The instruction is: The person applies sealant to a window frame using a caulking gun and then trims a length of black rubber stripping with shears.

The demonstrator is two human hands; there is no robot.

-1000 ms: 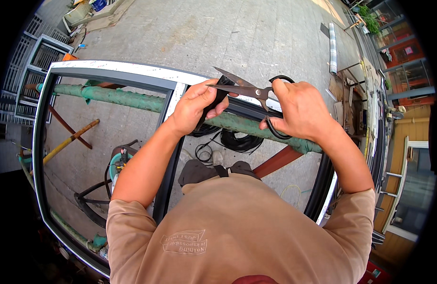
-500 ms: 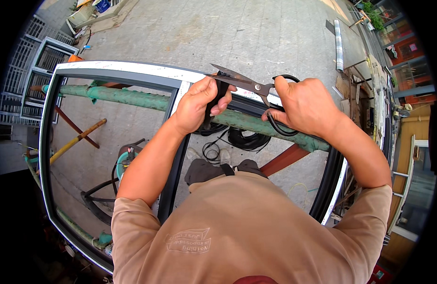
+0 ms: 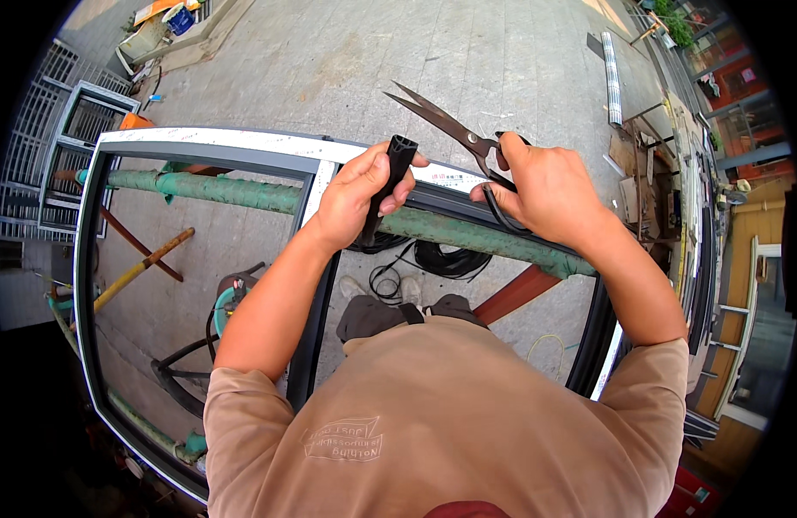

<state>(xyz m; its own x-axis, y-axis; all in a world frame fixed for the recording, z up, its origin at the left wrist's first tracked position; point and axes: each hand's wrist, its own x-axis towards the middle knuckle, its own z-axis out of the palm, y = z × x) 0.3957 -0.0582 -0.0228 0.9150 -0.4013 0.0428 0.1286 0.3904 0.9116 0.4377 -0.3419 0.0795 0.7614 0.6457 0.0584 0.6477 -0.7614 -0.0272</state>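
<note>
My left hand is closed round a black rubber sealing strip, whose cut-looking upper end sticks out above the thumb. My right hand grips the dark-handled scissors. Their blades are slightly apart and point up and left, above the strip's end without touching it. Both hands are over the far side of a large window frame, dark inside with white printed film along its edge. Below my hands, a coil of black strip lies on the ground.
A green-wrapped bar runs beneath the frame. Under the left opening are a yellow-and-brown pole and a turquoise bucket. More frames lean at the far left. Long stock and boards line the right side.
The scissors have come away from the strip, their blades now above its end and parted. My left hand has tilted the strip, so its end faces up.
</note>
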